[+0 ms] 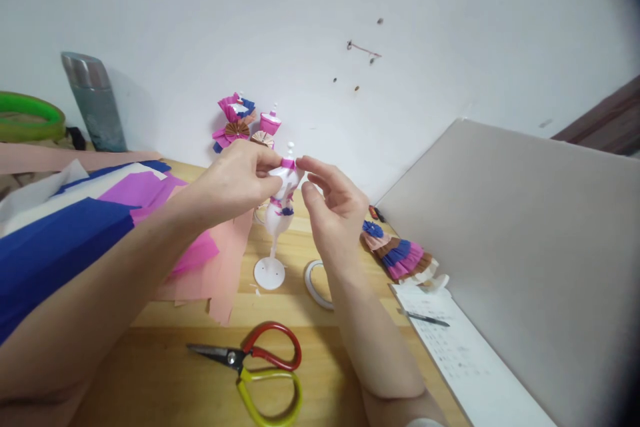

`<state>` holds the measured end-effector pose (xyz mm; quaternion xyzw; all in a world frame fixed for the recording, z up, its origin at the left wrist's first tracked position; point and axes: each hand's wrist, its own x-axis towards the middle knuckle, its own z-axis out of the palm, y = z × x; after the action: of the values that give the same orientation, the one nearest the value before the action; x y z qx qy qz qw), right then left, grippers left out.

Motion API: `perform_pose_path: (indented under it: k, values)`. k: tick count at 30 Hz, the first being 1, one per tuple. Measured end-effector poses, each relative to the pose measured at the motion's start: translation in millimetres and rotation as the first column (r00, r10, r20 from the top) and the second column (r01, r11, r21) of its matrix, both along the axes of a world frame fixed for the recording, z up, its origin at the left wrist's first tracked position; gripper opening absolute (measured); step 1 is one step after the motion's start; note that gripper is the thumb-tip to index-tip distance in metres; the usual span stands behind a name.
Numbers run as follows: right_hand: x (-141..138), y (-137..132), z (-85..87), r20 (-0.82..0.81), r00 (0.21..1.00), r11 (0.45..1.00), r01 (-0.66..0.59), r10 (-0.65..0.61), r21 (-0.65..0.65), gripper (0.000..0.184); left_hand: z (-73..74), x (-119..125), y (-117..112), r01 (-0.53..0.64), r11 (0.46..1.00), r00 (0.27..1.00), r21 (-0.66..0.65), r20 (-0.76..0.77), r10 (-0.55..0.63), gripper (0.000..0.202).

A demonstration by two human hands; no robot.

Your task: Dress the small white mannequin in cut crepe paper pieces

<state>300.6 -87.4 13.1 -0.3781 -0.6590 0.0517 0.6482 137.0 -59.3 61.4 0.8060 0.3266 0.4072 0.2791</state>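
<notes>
A small white doll mannequin stands on its round base on the wooden table. A pink paper band wraps its chest. My left hand is closed around the mannequin's upper body from the left, thumb and fingers pinching the pink band. My right hand is beside it on the right, index fingertip touching the band's edge, the other fingers curled loosely and holding nothing.
Red-and-yellow scissors lie near the front edge. Sheets of blue, purple and pink crepe paper cover the left. A tape roll, a layered paper skirt, a pen on white paper, two dressed mannequins, a flask.
</notes>
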Motion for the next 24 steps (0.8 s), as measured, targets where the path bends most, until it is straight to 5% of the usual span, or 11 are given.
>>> perform_pose_path:
  k: [14, 24]
  values:
    - [1.9, 6.2, -3.9, 0.128, 0.99, 0.993, 0.049, -0.063, 0.107, 0.027, -0.6, 1.2, -0.5, 0.038, 0.999, 0.999, 0.003, -0.009, -0.038, 0.009]
    - [4.8, 10.0, -0.4, -0.078, 0.997, 0.997, -0.006, 0.0, -0.076, 0.018, 0.9, 7.5, -5.6, 0.042, 0.999, 0.999, -0.026, 0.015, -0.042, 0.008]
